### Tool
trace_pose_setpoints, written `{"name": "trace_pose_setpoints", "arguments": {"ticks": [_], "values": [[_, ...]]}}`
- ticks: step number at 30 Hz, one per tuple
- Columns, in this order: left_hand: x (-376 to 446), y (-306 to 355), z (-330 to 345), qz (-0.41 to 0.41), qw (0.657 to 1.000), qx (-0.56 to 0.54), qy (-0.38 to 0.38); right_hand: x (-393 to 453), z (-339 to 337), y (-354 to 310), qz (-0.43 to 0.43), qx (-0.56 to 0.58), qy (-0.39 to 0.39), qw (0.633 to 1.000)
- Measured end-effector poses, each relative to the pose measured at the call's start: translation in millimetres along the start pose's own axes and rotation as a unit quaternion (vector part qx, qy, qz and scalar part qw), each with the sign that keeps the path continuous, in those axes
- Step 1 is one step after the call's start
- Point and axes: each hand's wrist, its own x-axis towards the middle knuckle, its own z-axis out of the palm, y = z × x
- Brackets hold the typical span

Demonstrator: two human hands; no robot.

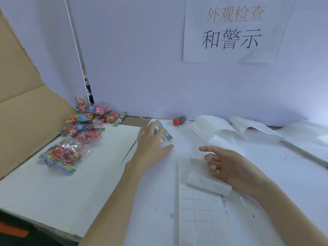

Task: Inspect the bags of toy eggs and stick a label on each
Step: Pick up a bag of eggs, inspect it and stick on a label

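My left hand [150, 144] reaches across the white desk [88, 183], its straight fingers [152, 126] over a bag [164, 133] with a colourful header. My right hand [225, 166] hovers loosely curled above a sheet of labels [197, 206]. Bags of toy eggs [79, 128] are piled at the far left beside a cardboard box [26, 107]. One loose red egg [178, 121] lies by the wall.

Surface: white table [99, 189] | Far left: pile of bagged toy eggs [79, 132] | Rear centre: single bag [179, 120] against the back wall | Rear right: loose white backing sheets [218, 132] | Near centre: gridded label sheet [197, 210], white label stack [207, 183] lying on it
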Motion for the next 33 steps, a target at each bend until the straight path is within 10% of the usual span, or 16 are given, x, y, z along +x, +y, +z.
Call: {"name": "trace_pose_setpoints", "arguments": {"ticks": [4,11,16,22,33], "values": [[-2.8,0.0,12.7,-0.098,0.995,0.028,-0.003,-0.7,-0.5,2.1,-0.008,-0.008,0.002,1.0],[0.7,9.8,6.3,0.024,0.982,-0.111,0.149,0.3,0.6,3.3,0.001,0.01,0.021,1.0],[-7.3,37.9,1.0,0.058,0.943,-0.323,0.059,0.0,5.7,9.5,-0.113,-0.047,0.083,0.989],[-15.4,54.7,9.9,0.125,0.924,-0.362,-0.003,4.2,6.3,19.1,-0.332,-0.513,0.215,0.762],[-13.6,55.0,-10.9,0.037,0.878,-0.477,-0.016,-2.9,8.5,10.1,-0.276,-0.39,0.292,0.829]]}}
